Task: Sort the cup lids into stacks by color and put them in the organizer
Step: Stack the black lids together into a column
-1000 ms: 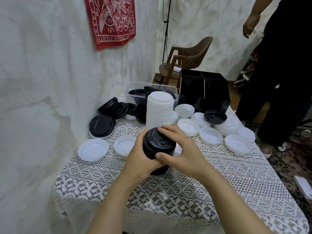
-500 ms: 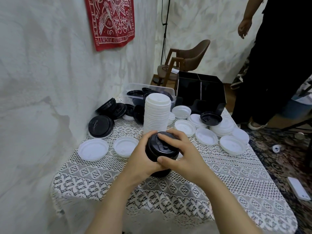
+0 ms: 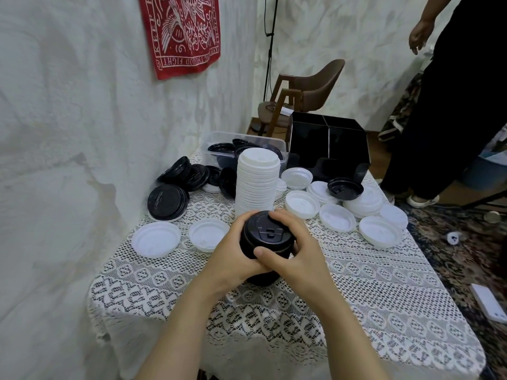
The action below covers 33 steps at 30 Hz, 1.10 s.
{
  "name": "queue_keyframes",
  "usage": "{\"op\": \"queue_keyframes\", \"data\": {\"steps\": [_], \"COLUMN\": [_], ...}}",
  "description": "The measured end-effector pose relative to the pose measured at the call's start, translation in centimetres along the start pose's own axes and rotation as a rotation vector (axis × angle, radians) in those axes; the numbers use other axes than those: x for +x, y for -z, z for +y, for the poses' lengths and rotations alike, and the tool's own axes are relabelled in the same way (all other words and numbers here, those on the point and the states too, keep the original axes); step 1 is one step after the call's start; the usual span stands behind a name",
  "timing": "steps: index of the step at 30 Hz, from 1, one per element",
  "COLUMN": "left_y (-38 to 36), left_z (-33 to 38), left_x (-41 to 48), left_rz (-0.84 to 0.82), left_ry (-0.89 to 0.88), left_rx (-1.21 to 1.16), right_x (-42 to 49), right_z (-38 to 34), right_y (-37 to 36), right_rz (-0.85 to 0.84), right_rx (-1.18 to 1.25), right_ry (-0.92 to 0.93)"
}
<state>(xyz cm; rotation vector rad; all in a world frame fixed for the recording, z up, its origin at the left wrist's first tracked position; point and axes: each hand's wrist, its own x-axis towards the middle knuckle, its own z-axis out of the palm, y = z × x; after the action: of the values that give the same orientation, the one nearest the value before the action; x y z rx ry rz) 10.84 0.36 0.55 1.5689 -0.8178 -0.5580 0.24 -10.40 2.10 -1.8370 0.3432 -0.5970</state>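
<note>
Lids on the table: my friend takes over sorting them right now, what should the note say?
Left hand and right hand both grip the black lid stack, standing on the tablecloth.
Tall white lid stack stands just behind it.
Done: two stacks begun.
Left: loose white lids and loose black lids lie scattered, more black ones in the clear bin; gather them, then move both stacks into the black organizer at the far edge.

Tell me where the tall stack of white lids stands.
In the head view, the tall white stack stands mid-table, just behind the held black lid stack and in front of the clear bin.
</note>
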Motion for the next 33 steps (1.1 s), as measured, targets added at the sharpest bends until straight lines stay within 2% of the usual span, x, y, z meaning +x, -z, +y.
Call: {"op": "queue_keyframes", "data": {"steps": [6,7,9,12,15,19,25,33], "left_y": [1.7,2.1,3.2,5.0,7.6,10.3,12.0,10.9], "left_z": [0.2,0.3,0.4,0.1,-0.5,-1.3,-1.8,0.2], "left_x": [-0.8,-0.8,-0.6,0.5,2.2,4.6,6.1,4.4], "left_rz": [-0.093,-0.044,0.175,0.525,0.658,0.643,0.550,0.584], "left_ry": [-0.011,-0.012,-0.027,-0.014,0.047,0.170,0.239,0.096], "left_rx": [0.059,0.050,0.122,0.426,0.627,0.838,0.941,0.945], "right_x": [0.1,0.0,0.0,0.0,0.0,0.1,0.2,0.2], "right_z": [0.2,0.3,0.4,0.3,0.3,0.5,0.6,0.6], "right_y": [0.0,-0.1,-0.2,-0.3,-0.3,-0.3,-0.3,-0.4], "right_rz": [0.001,0.001,0.004,0.010,0.010,0.008,0.003,0.008], "right_rx": [-0.072,-0.077,-0.092,-0.089,-0.075,-0.072,-0.054,-0.046], "right_ry": [0.010,0.006,0.003,-0.001,0.004,0.006,0.011,0.025]}}
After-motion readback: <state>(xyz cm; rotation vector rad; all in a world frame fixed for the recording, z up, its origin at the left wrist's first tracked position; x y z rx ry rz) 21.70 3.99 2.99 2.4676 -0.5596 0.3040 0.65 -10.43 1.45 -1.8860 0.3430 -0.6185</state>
